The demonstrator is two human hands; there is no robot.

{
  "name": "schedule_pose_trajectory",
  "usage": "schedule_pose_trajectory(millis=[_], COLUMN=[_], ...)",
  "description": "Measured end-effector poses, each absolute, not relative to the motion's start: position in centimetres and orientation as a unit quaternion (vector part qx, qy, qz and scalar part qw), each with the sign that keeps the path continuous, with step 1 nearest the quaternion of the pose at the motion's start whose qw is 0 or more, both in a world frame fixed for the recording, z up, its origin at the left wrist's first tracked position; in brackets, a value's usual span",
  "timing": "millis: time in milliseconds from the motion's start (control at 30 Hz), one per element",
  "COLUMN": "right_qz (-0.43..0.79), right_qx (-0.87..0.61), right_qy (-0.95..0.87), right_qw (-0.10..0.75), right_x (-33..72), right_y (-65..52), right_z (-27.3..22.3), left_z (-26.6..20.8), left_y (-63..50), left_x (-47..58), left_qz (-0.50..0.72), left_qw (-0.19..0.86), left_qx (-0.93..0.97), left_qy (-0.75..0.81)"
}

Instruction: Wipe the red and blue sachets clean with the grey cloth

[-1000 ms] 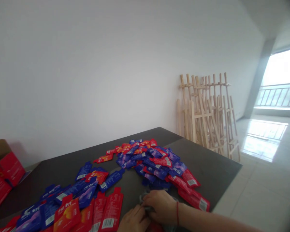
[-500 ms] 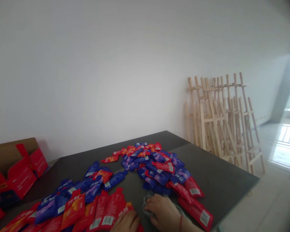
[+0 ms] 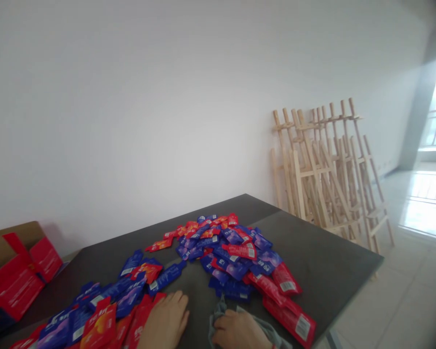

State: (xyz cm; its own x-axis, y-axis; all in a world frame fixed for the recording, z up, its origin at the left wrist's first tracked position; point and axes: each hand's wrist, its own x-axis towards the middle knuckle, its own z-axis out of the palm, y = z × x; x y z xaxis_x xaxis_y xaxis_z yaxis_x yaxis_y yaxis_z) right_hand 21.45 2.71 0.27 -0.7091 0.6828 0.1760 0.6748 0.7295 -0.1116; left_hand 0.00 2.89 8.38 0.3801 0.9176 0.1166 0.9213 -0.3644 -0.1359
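My left hand [image 3: 167, 316] rests at the right end of the near row of red pouches [image 3: 140, 317], covering part of them, its fingers stretched out and tipped toward the bare tabletop. Nothing shows gripped in it. Bunched under my right hand [image 3: 240, 330] is a grey cloth [image 3: 272, 334], pressed to the table with the fingers curled over it. Just beyond that cloth lies a heap of blue and red spouted pouches [image 3: 236, 257]. Blue pouches [image 3: 131, 293] and orange-red ones spread out to the left of my left hand.
The dark table [image 3: 323, 261] ends on the right at a slanting edge. An opened red carton [image 3: 20, 286] stands at the left, with a brown cardboard box [image 3: 7, 240] behind it. Several wooden easels [image 3: 312, 179] lean against the white wall [image 3: 148, 121].
My left hand has moved up and left over the red pouches, hiding more of them. The right hand, still on the cloth, sits slightly lower in view. The camera has turned a little right.
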Motion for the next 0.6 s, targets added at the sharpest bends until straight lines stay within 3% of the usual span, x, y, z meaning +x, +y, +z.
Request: schedule_pose_trajectory(millis=[167, 367, 600], right_qz=[0.022, 0.038, 0.199], right_qx=[-0.339, -0.333, -0.284], right_qy=[-0.931, -0.928, -0.861], right_qw=[0.13, 0.165, 0.371], right_x=[22.2, 22.3, 26.2], right_y=[2.6, 3.4, 0.9], right_z=[0.4, -1.3, 2.4], left_z=[8.7, 7.6, 4.2], left_y=[7.0, 9.0, 2.6], left_x=[7.6, 8.6, 1.6], left_qz=[-0.048, -0.06, -0.171], left_qw=[0.137, 0.149, 0.189], left_qx=[-0.899, -0.902, -0.878], left_qy=[-0.412, -0.4, -0.406])
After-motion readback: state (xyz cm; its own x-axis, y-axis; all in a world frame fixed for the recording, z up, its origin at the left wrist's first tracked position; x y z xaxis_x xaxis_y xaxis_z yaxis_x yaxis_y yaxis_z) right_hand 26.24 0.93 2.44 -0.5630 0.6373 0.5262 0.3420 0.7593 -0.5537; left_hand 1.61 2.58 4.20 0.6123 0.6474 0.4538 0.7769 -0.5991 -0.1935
